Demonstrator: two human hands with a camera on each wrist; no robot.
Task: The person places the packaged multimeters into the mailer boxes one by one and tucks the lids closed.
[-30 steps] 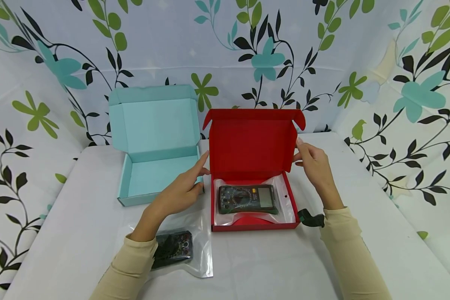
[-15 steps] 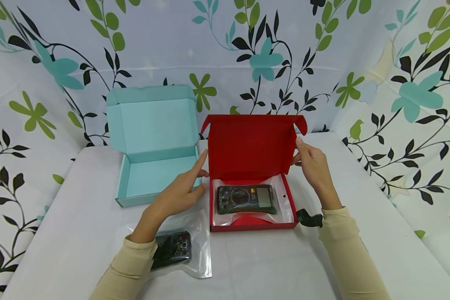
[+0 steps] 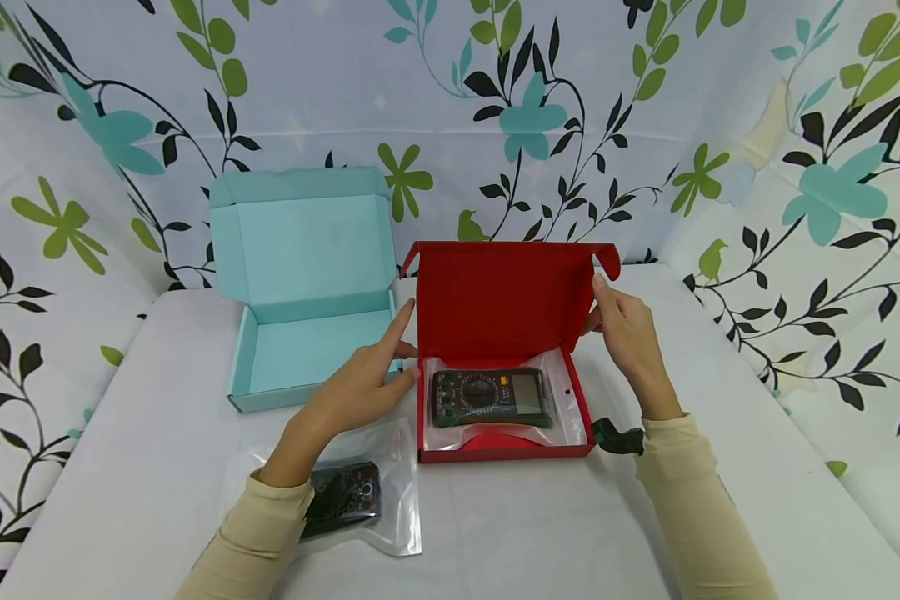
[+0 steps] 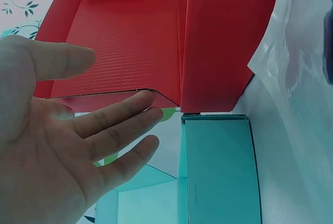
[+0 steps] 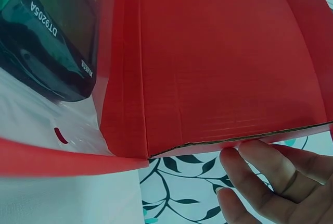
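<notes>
A red cardboard box [image 3: 506, 456] stands with its lid [image 3: 495, 292] raised and leaning toward me. Inside lies a black multimeter [image 3: 487, 397] in a clear plastic bag [image 3: 566, 408]; DT9205A reads on its face in the right wrist view. My left hand [image 3: 360, 379] is at the box's left side, its fingers [image 4: 122, 114] extended along the lid's side edge. On the opposite side, my right hand [image 3: 626, 333] touches the lid's right side flap with its fingertips [image 5: 255, 148], the fingers slightly bent.
A light-blue box [image 3: 318, 354] with its lid up stands left of the red one. In front, partly behind my left forearm, lies a second bagged black device [image 3: 352, 496]. A black strap [image 3: 617, 437] is at my right wrist. Patterned cloth [image 3: 450, 108] hangs behind the white table [image 3: 525, 533].
The red lid has tilted forward, its top edge dropping toward me. Both hands stay at its sides, and the bagged multimeter remains in the box.
</notes>
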